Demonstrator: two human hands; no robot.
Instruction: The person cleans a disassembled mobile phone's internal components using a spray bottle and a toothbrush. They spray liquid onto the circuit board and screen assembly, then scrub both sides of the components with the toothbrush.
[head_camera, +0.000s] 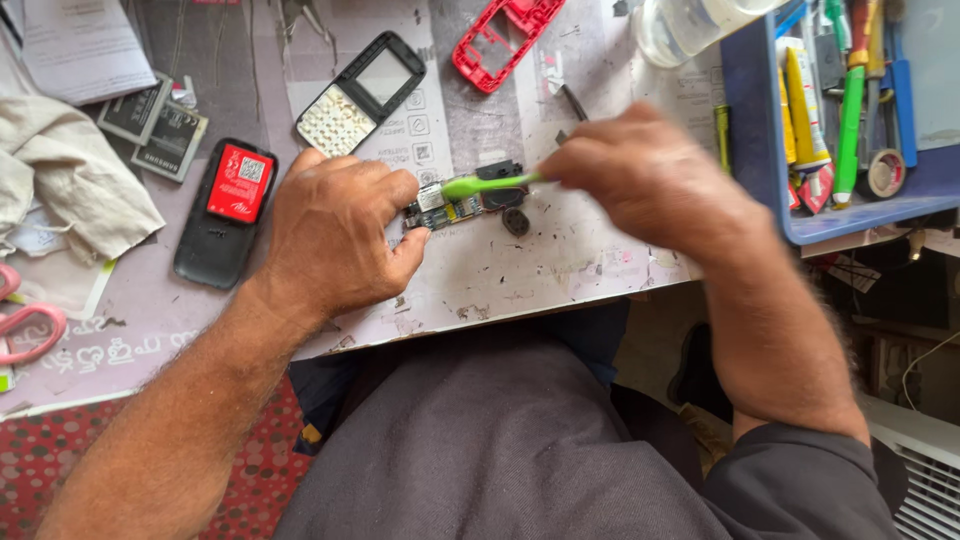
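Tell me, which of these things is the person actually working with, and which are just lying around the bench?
In use:
- circuit board, pinned by the left hand
- green brush, held in the right hand

Lying about:
- red phone frame
- black keypad front cover
- black phone back with red battery
- blue tray of tools
- cloth
- pink scissors

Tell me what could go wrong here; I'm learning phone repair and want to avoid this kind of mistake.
1. The left hand pins the circuit board only at one end; the green brush in the right hand could push it sideways or flex it.
2. A small dark loose part lies right beside the board and could be swept off the nearby table edge.
3. The clear bottle lies close to the right hand; a stray elbow or wrist might knock it.
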